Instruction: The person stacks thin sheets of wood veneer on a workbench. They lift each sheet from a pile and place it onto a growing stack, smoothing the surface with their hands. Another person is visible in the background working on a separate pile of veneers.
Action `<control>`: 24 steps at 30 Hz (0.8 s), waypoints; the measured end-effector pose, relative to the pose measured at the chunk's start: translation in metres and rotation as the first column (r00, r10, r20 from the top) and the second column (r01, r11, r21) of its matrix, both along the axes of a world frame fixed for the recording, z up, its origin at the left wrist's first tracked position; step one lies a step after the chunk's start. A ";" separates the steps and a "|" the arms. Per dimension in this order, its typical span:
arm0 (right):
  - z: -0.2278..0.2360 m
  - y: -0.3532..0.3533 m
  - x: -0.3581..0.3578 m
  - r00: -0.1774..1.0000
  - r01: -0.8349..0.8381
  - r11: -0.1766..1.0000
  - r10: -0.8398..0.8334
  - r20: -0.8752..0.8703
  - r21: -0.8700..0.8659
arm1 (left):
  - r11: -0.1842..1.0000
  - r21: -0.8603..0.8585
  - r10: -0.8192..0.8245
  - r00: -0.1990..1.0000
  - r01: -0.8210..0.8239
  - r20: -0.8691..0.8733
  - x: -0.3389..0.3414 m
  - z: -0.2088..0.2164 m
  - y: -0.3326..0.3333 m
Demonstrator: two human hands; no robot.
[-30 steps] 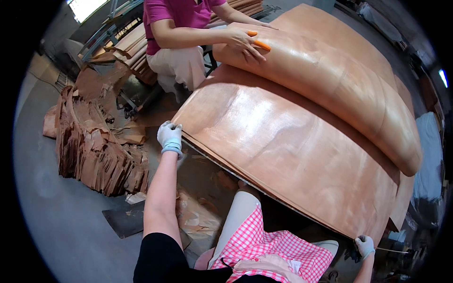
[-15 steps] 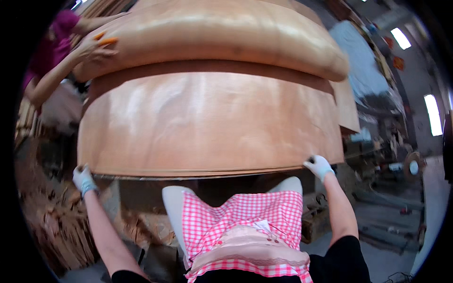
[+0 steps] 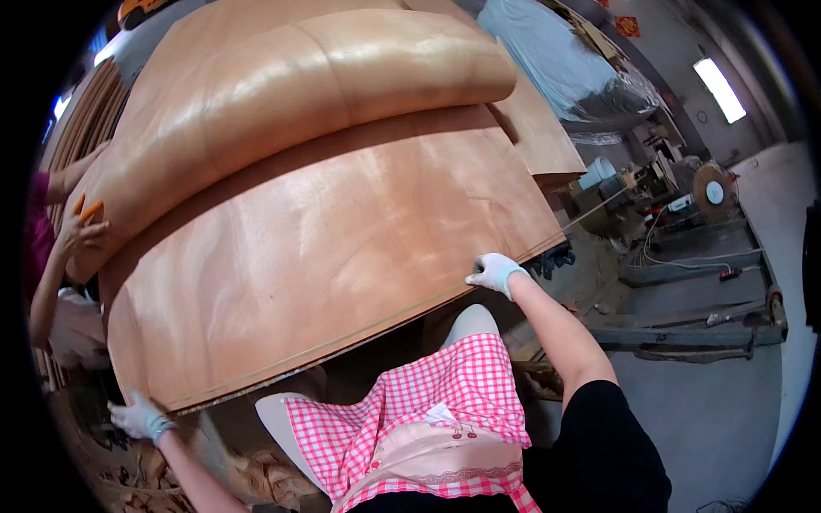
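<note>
A broad reddish-brown wood veneer sheet (image 3: 325,248) lies on a stack in front of me, its far part curled over in a big roll (image 3: 342,73). At its near left corner is my left hand (image 3: 141,417), in a white glove, with thumb and fingers apart. My right hand (image 3: 496,275), gloved too, has its fingers bent over the near edge, right of the middle; the fingertips are partly hidden. A thin wooden strip (image 3: 594,212) runs along this edge under the right hand and sticks out past the sheet's right end.
Another person's hand (image 3: 81,229), with something orange in it, rests against the roll's left end. More sheets (image 3: 547,154) are stacked behind on the right. Beyond them stand a plastic-covered pile (image 3: 556,60) and a metal frame (image 3: 684,338). Wood scraps lie on the floor at lower left.
My view has turned to the right, so the sheet now slants. My left hand's fingers have spread at the corner. The right hand stays at the near edge, now farther from the right corner.
</note>
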State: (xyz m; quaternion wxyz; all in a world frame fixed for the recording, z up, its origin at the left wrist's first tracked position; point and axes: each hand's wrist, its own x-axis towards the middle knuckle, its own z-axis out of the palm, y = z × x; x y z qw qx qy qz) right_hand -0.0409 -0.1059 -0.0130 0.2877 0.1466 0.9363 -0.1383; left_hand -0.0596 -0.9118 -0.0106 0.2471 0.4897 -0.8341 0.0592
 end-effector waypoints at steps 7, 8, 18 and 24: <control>-0.002 -0.003 -0.003 0.994 -0.084 0.996 0.082 -0.075 -0.025 | 0.040 0.441 -0.988 0.101 0.897 -0.116 0.004 -0.021 0.442; 0.000 -0.007 -0.007 0.995 -0.087 0.996 0.085 -0.048 -0.025 | 0.015 0.445 -0.989 0.079 0.895 -0.126 0.010 -0.016 0.490; 0.002 0.059 0.005 0.997 -0.053 0.975 0.038 -0.074 -0.215 | -0.034 0.551 -0.999 -0.017 0.834 -0.035 0.006 -0.041 0.620; 0.014 0.241 0.025 0.992 -0.003 0.993 -0.012 -0.127 -0.116 | 0.002 0.549 -1.000 0.011 0.836 -0.013 0.010 -0.041 0.620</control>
